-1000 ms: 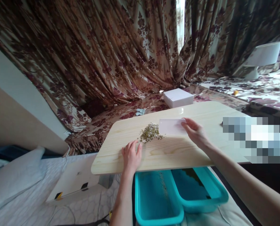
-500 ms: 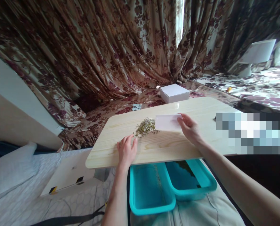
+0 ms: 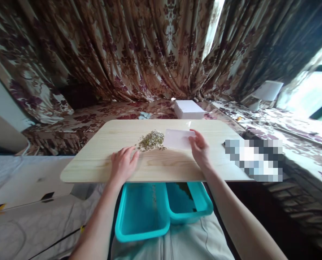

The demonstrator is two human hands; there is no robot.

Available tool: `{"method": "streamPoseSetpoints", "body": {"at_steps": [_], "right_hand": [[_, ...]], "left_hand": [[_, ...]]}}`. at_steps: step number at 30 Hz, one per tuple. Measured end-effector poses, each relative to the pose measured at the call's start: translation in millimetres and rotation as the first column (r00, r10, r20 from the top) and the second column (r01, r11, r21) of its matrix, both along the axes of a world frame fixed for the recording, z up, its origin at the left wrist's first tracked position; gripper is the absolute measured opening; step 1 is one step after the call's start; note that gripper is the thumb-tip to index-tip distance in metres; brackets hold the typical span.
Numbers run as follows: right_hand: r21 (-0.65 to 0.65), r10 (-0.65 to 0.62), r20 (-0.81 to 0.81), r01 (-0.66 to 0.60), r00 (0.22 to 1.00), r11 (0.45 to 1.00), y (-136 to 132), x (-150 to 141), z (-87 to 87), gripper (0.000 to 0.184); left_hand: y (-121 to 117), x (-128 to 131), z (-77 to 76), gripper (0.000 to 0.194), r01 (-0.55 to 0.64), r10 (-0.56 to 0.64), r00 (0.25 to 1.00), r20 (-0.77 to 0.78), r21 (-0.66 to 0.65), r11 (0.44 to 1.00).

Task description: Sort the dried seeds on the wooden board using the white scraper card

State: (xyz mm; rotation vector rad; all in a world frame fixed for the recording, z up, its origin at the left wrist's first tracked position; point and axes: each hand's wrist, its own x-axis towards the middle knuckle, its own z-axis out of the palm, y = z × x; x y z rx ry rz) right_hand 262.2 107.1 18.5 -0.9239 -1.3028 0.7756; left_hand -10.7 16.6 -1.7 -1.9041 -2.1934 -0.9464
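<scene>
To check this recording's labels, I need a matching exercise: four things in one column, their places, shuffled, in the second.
Things
1. Thin white rectangular sheet
2. Heap of small green-and-grey bits
3. Two turquoise plastic tubs
4. White rectangular box

Places
A. Beyond the far edge of the pale wood-grain tabletop
B. In the right hand
C. Below the tabletop's near edge
D. On the tabletop, left of the sheet

Pairs: 1-B; 2-D; 3-C; 4-A

Bin tops (image 3: pixel 142 213) under tabletop (image 3: pixel 161 168).
</scene>
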Motion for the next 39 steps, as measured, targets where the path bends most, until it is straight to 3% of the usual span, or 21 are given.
{"method": "streamPoseSetpoints", "body": {"at_steps": [12,39], "right_hand": [[0.02,-0.065,-0.059,0.066,0.996,0.998,0.6,1.4,-2.1,0.029],[0.057,0.006,-0.046,-0.003,0.999,0.998,-3.4,-2.4,1.1,0.032]], "left_hand": [[-0.9,3.0,2.3,0.035,-0.006,0.006,1.0,-0.02,-0.012,1.0],[-0.2,2.9,0.4,0.036,0.019,-0.019,1.0,-0.001,0.004,1.0]]}}
